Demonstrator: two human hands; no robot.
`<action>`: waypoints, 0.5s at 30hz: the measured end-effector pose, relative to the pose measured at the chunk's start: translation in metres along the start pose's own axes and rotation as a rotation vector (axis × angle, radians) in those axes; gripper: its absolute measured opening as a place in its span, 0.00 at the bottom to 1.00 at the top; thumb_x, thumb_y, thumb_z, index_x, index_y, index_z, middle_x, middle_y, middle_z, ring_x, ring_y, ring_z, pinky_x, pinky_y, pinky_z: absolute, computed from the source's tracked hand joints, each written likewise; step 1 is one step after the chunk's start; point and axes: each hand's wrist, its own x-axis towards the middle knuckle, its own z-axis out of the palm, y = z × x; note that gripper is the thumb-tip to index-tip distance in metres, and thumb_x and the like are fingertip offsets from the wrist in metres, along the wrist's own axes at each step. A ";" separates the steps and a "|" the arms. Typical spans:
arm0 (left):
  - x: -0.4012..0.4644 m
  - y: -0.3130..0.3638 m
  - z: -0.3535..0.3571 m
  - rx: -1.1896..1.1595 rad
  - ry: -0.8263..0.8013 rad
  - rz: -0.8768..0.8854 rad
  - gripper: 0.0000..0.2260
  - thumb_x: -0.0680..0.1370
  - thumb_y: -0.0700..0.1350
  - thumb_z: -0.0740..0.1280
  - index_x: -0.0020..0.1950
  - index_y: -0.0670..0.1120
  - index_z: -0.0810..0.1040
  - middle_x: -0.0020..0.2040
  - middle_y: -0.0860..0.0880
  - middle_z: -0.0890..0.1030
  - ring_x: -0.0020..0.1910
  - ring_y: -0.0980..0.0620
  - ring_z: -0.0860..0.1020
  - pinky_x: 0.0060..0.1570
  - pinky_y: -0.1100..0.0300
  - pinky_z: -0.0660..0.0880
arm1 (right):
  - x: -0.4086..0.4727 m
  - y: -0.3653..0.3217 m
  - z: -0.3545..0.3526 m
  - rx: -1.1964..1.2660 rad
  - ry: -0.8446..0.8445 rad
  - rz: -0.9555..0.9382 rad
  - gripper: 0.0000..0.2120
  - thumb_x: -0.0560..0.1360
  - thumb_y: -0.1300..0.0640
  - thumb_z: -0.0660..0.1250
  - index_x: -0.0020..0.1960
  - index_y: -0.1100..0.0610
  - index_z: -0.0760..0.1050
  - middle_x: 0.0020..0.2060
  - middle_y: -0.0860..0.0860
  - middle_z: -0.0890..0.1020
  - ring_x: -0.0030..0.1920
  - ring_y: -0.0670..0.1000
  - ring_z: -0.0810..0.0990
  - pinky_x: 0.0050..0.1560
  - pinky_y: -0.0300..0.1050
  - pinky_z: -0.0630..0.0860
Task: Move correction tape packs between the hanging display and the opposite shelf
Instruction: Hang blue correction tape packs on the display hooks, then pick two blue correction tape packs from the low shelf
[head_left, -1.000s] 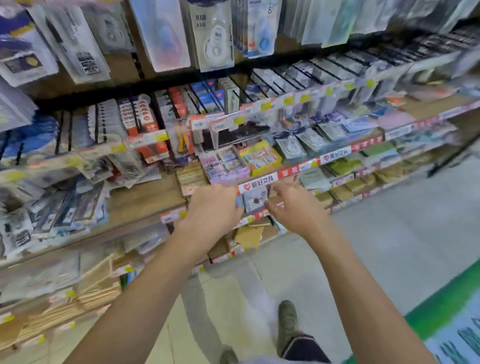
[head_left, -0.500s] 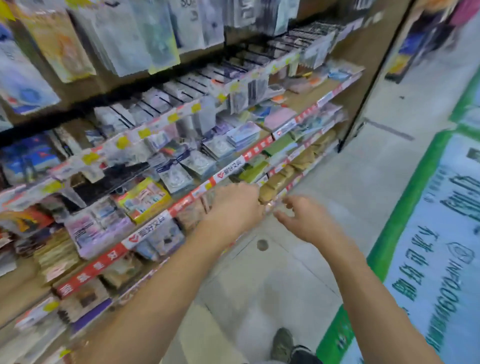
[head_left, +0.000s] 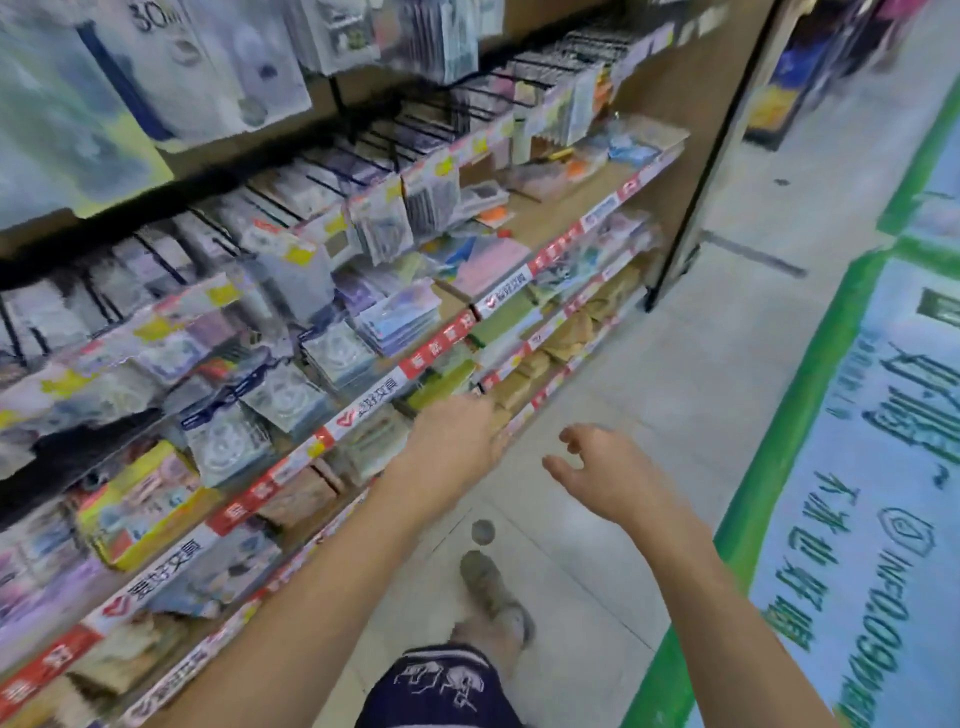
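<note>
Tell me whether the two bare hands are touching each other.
Apart. The head view shows bare floor between the left hand and the right hand.

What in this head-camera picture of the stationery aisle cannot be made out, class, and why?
- Left hand: its fingertips and palm are turned away from the head camera, so whether it holds anything cannot be told.
- Clear blister packs with white round reels: motion blur makes the labels unreadable.
- Hanging packs at the top: cut off by the upper edge.
- Right hand: blurred, apparently empty.

Bright, even indoor light with faint shadows; heavy motion blur smears the upper left, and edges bend outward.
</note>
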 end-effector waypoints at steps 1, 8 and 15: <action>0.014 -0.006 0.002 -0.031 -0.035 -0.021 0.18 0.83 0.56 0.60 0.63 0.43 0.74 0.58 0.43 0.79 0.56 0.41 0.79 0.43 0.55 0.70 | 0.016 0.004 0.001 -0.008 -0.026 -0.005 0.23 0.81 0.44 0.62 0.69 0.57 0.73 0.63 0.55 0.79 0.63 0.57 0.77 0.58 0.49 0.73; 0.122 -0.068 0.006 -0.165 -0.164 -0.246 0.15 0.81 0.55 0.62 0.56 0.43 0.75 0.54 0.43 0.80 0.51 0.42 0.79 0.45 0.53 0.74 | 0.151 0.007 -0.026 -0.049 -0.156 -0.071 0.21 0.81 0.46 0.63 0.69 0.57 0.73 0.63 0.53 0.79 0.62 0.56 0.78 0.58 0.49 0.76; 0.208 -0.111 -0.008 -0.264 -0.155 -0.419 0.12 0.80 0.56 0.64 0.55 0.48 0.74 0.55 0.45 0.81 0.53 0.43 0.79 0.45 0.52 0.72 | 0.274 -0.021 -0.055 -0.113 -0.254 -0.190 0.21 0.80 0.44 0.64 0.67 0.57 0.75 0.60 0.54 0.81 0.61 0.57 0.79 0.56 0.50 0.77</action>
